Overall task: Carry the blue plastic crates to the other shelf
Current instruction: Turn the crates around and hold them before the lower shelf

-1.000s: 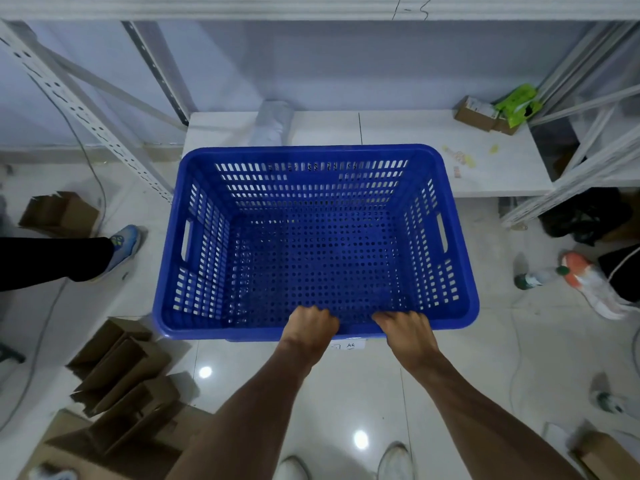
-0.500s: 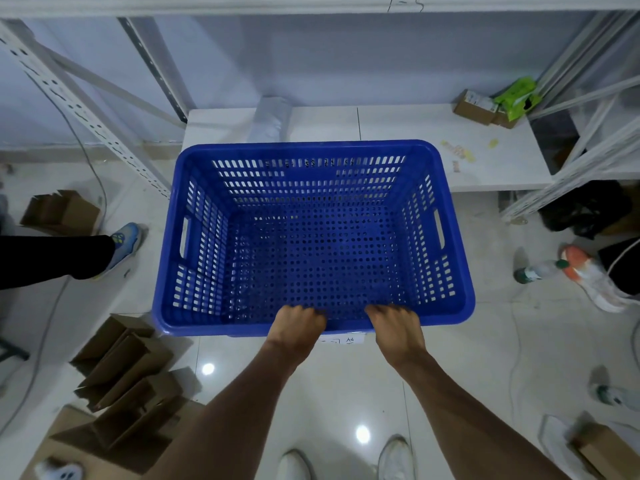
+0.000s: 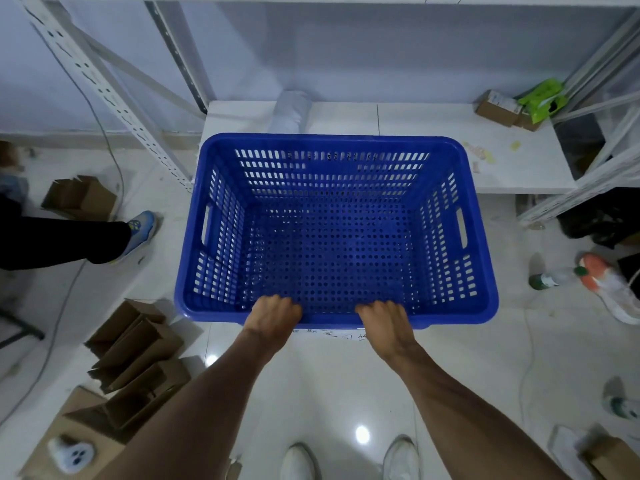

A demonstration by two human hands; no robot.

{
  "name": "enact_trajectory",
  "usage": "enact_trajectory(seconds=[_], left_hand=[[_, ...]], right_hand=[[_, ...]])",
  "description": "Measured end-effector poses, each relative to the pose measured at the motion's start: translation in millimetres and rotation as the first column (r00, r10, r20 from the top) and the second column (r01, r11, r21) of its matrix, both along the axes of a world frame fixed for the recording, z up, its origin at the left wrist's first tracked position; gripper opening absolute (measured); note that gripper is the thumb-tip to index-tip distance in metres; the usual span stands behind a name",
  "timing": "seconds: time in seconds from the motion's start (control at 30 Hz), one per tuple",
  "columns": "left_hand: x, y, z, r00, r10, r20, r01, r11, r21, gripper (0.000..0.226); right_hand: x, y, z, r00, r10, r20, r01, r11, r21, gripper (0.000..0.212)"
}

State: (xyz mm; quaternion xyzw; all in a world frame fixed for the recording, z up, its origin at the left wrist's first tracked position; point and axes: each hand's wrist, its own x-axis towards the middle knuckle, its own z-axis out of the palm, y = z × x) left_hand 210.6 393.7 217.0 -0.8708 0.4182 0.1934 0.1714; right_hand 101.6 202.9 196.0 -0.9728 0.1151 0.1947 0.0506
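Observation:
An empty blue plastic crate (image 3: 332, 237) with perforated walls and floor hangs in front of me, above the tiled floor. My left hand (image 3: 273, 315) grips its near rim left of centre. My right hand (image 3: 386, 320) grips the same rim right of centre. The fingers of both hands curl over the rim into the crate. The crate's far edge overlaps the front of a low white shelf board (image 3: 415, 119) in a white metal rack.
On the shelf lie a grey roll (image 3: 291, 110), small cardboard boxes (image 3: 495, 103) and a green bag (image 3: 540, 98). Folded cardboard boxes (image 3: 135, 351) lie on the floor at left. Another person's leg and blue shoe (image 3: 138, 230) are at left; a bottle (image 3: 550, 277) and shoe at right.
The crate, held in both hands, has moved a little forward toward the low shelf. My grip on the near rim is unchanged.

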Motion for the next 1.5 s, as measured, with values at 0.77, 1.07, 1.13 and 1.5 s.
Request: enact_trajectory(seconds=[0.77, 1.07, 1.13, 1.5], left_hand=[[-9, 1, 5, 1.000, -0.004, -0.026, 0.003, 0.999, -0.035, 0.022], [-11, -7, 7, 0.999, -0.011, -0.039, 0.010, 1.000, -0.023, 0.019], [-12, -8, 4, 0.999, -0.011, -0.046, 0.009, 0.999, -0.031, 0.019], [-11, 1, -2, 0.991, 0.108, -0.081, -0.112, 0.993, -0.038, 0.024]], right_hand=[[-8, 2, 1, 0.993, 0.011, 0.117, -0.007, 0.999, -0.036, 0.042], [-8, -5, 0, 0.999, 0.026, 0.023, -0.023, 0.993, -0.117, 0.039], [-7, -4, 3, 1.000, 0.021, -0.004, -0.022, 0.992, -0.128, 0.039], [7, -2, 32, 0.965, 0.069, -0.253, -0.149, 0.939, -0.311, 0.025]])
